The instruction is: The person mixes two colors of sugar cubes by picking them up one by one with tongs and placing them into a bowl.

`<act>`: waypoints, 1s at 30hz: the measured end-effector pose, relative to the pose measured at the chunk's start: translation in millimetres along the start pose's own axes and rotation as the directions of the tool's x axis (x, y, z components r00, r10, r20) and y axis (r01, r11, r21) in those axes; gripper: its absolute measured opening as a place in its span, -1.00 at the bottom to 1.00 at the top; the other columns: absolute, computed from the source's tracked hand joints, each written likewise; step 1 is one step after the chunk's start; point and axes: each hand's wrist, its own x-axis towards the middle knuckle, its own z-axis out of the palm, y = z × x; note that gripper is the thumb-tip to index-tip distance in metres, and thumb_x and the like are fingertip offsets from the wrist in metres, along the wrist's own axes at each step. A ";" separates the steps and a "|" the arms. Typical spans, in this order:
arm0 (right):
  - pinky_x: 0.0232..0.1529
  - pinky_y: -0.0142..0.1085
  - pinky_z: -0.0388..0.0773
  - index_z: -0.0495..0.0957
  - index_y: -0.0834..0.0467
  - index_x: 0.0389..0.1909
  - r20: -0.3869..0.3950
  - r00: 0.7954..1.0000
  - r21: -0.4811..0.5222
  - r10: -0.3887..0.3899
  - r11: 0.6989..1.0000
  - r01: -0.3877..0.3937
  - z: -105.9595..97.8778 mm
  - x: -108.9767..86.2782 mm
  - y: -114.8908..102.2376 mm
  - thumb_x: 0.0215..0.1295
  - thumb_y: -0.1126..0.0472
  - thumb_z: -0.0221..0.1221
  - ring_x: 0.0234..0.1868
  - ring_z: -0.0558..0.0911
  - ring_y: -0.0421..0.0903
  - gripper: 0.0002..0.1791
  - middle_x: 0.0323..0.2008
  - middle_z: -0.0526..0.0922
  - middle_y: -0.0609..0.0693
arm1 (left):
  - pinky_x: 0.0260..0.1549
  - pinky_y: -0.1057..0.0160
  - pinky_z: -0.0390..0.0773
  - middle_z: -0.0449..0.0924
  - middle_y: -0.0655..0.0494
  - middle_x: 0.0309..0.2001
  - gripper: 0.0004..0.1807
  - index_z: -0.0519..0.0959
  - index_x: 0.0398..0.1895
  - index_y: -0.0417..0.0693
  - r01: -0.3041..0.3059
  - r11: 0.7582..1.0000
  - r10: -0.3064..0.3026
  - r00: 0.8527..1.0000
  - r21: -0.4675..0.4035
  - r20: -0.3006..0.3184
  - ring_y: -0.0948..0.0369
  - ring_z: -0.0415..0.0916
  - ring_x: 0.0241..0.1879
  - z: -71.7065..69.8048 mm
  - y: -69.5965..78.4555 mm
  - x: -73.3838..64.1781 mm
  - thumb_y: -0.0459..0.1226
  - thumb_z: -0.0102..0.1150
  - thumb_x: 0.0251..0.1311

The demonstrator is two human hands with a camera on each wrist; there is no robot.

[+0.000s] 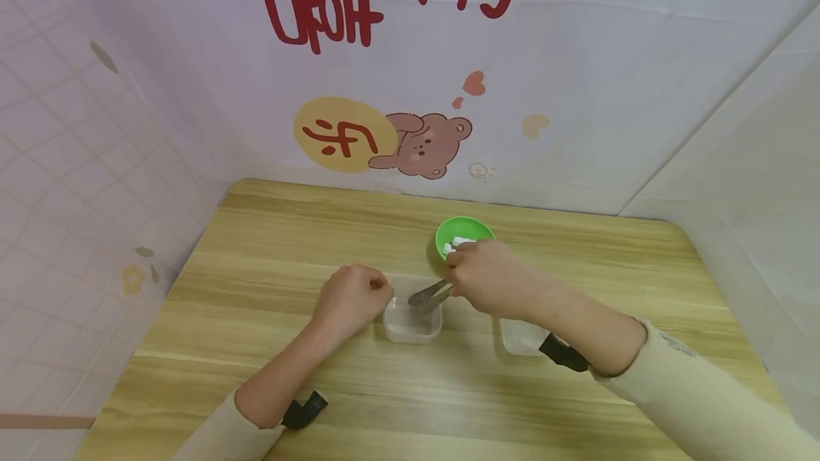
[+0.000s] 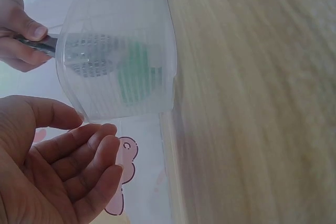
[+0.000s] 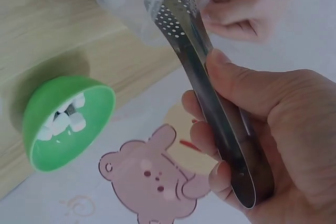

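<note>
Metal tongs with perforated ends (image 3: 181, 17) are in the grip of my right hand (image 1: 490, 279), fingers and thumb around both arms. Their ends reach down into a clear plastic container (image 1: 413, 333) on the table. A pale patch shows through its wall in the right wrist view; I cannot tell what it is. At the container's far left corner, my left hand (image 1: 349, 301) pinches the rim between thumb and index finger, the other fingers loosely bent. Beyond the right hand sits a green bowl (image 3: 97, 135) with several small white blocks (image 3: 63, 121) in it, partly hidden in the head view.
Another clear plastic container (image 1: 522, 338) stands to the right, partly covered by the right forearm. The wooden table (image 1: 282, 233) meets a printed white cloth (image 1: 544, 176) behind. Black straps' ends (image 1: 304, 410) stick out at both wrists.
</note>
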 end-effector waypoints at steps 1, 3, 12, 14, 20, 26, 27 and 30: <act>-0.48 -0.28 0.54 0.70 0.07 -0.45 -0.006 1.000 0.023 0.012 1.000 -0.012 -1.4 -2.1 1.2 0.11 0.09 0.53 -0.42 0.59 -0.12 -0.80 -0.48 0.58 -0.13 | -0.67 0.26 0.22 0.51 0.36 -0.70 -0.79 0.79 -0.51 0.01 0.000 1.000 0.000 1.000 0.001 -0.001 0.33 0.23 -0.70 0.3 -0.2 0.2 -0.30 0.18 0.18; -0.48 -0.28 0.55 0.70 0.08 -0.42 -0.030 0.999 0.072 0.043 0.997 -0.041 -3.8 -6.6 3.8 0.09 0.12 0.54 -0.43 0.57 -0.15 -0.80 -0.48 0.55 -0.14 | -0.66 0.26 0.23 0.51 0.36 -0.70 -0.79 0.79 -0.51 0.02 0.000 1.000 0.000 1.000 0.001 -0.002 0.33 0.24 -0.69 0.4 -0.1 0.5 -0.30 0.18 0.17; -0.50 -0.36 0.48 0.77 0.08 -0.26 -0.186 0.958 0.290 0.219 0.944 -0.159 -10.6 -34.5 26.3 0.02 0.29 0.57 -0.46 0.53 -0.27 -0.75 -0.42 0.57 -0.18 | -0.68 0.29 0.19 0.47 0.34 -0.72 -0.78 0.80 -0.49 -0.01 0.004 1.000 -0.004 1.000 -0.014 0.005 0.33 0.25 -0.70 0.0 0.5 0.4 -0.30 0.19 0.20; -0.46 -0.34 0.50 0.77 0.11 -0.23 -0.206 0.945 0.328 0.252 0.928 -0.176 -9.1 -40.4 34.0 0.06 0.31 0.55 -0.43 0.54 -0.27 -0.76 -0.39 0.60 -0.17 | -0.68 0.29 0.17 0.45 0.34 -0.73 -0.78 0.79 -0.50 0.00 0.005 1.000 -0.005 1.000 -0.014 0.003 0.33 0.24 -0.70 0.1 0.2 0.5 -0.30 0.18 0.21; -0.45 -0.23 0.57 0.77 0.17 -0.20 -0.295 0.897 0.341 0.330 0.913 -0.224 4.8 -57.8 58.7 0.11 0.36 0.50 -0.41 0.61 -0.21 -0.79 -0.35 0.70 -0.10 | -0.70 0.31 0.15 0.43 0.36 -0.75 -0.75 0.77 -0.55 0.06 0.002 1.000 -0.002 1.000 -0.028 0.000 0.34 0.23 -0.72 0.3 -0.2 -0.2 -0.31 0.18 0.23; -0.49 -0.19 0.56 0.78 0.22 -0.20 -0.312 0.875 0.311 0.370 0.910 -0.274 25.7 -71.6 76.1 0.13 0.38 0.48 -0.47 0.61 -0.17 -0.80 -0.39 0.71 -0.05 | -0.71 0.33 0.11 0.39 0.37 -0.78 -0.75 0.76 -0.55 0.04 -0.006 0.999 0.006 1.000 -0.037 0.000 0.35 0.21 -0.74 0.5 -0.4 -0.5 -0.32 0.17 0.24; -0.51 -0.20 0.54 0.77 0.22 -0.21 -0.301 0.875 0.313 0.380 0.906 -0.286 28.6 -73.6 77.6 0.14 0.37 0.47 -0.49 0.58 -0.18 -0.82 -0.41 0.69 -0.06 | -0.71 0.33 0.11 0.39 0.37 -0.78 -0.75 0.76 -0.54 0.04 -0.007 0.999 0.007 1.000 -0.035 0.000 0.35 0.21 -0.74 0.6 -0.3 -0.4 -0.32 0.17 0.24; -0.51 -0.20 0.50 0.77 0.20 -0.22 -0.253 0.875 0.328 0.412 0.888 -0.323 36.7 -77.3 80.6 0.17 0.36 0.45 -0.51 0.54 -0.19 -0.84 -0.44 0.66 -0.08 | -0.70 0.33 0.12 0.40 0.37 -0.78 -0.76 0.77 -0.53 0.02 -0.006 1.000 0.006 1.000 -0.029 -0.002 0.35 0.22 -0.73 0.5 -1.0 -0.3 -0.31 0.16 0.24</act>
